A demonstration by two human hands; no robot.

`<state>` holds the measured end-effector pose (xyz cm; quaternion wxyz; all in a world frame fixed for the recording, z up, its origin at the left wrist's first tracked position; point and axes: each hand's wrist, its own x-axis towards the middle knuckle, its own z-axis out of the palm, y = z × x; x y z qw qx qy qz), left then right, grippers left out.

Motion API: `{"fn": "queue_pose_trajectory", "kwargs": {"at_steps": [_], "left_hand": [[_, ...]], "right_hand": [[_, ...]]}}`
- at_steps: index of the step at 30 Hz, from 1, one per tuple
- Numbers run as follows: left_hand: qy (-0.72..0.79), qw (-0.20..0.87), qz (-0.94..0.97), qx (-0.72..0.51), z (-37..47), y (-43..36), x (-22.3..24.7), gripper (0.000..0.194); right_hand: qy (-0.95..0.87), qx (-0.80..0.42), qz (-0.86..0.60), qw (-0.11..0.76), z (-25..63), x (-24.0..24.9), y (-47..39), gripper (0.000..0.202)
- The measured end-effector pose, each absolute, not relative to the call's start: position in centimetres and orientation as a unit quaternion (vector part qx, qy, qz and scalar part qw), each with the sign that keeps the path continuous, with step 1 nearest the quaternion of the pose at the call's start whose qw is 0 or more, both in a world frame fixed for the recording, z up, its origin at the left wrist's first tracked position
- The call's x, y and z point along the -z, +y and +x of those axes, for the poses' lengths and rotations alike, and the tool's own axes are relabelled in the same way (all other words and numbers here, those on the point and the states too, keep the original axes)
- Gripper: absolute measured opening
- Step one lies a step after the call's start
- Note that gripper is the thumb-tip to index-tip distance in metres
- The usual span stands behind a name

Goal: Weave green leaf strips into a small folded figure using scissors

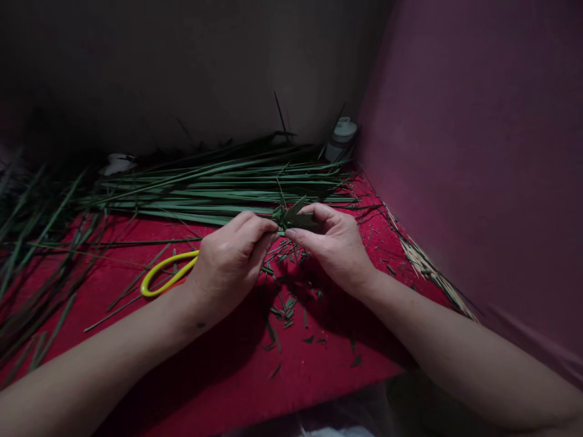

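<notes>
A small folded green leaf piece is held between my two hands above the red tabletop. My left hand pinches its left side between thumb and fingers. On the other side, my right hand grips the flared leaf ends between thumb and curled fingers. Beneath the hands lie small cut leaf scraps. Part of a yellow loop handle, with a bit of orange beside it, shows behind my left wrist; the rest is hidden.
Long green leaf strips stretch across the back. More leaves pile up at the left. A whitish bottle stands in the back corner. Thin pale sticks lie along the purple wall on the right.
</notes>
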<state>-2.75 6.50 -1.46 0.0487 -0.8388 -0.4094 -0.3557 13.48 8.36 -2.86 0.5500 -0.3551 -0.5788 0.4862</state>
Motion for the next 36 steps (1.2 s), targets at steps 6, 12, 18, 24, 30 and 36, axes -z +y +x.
{"fn": "queue_pose_trajectory", "kwargs": {"at_steps": [6,12,18,24,30,36], "left_hand": [[-0.449,-0.036,-0.814,0.366,-2.7,6.4,1.1,0.012],[-0.488,-0.117,-0.774,0.387,-2.4,6.1,0.9,0.012],[-0.523,-0.211,-0.727,0.392,-2.4,6.1,0.9,0.011],[-0.513,-0.401,-0.637,0.412,-2.1,6.3,0.4,0.010],[-0.522,-0.406,-0.620,0.421,-2.1,6.3,0.1,0.008],[-0.524,-0.394,-0.632,0.413,-1.9,6.0,-0.5,0.009]], "right_hand": [[-0.527,-0.509,-0.369,0.572,13.5,2.7,8.5,0.011],[-0.538,-0.517,-0.371,0.553,13.3,2.6,8.1,0.010],[-0.598,-0.407,-0.399,0.563,13.4,2.7,8.0,0.009],[-0.679,-0.263,-0.388,0.566,13.5,2.9,7.6,0.006],[-0.675,-0.272,-0.384,0.568,13.6,2.8,7.5,0.007],[-0.609,-0.387,-0.388,0.573,13.4,2.4,7.5,0.007]]}}
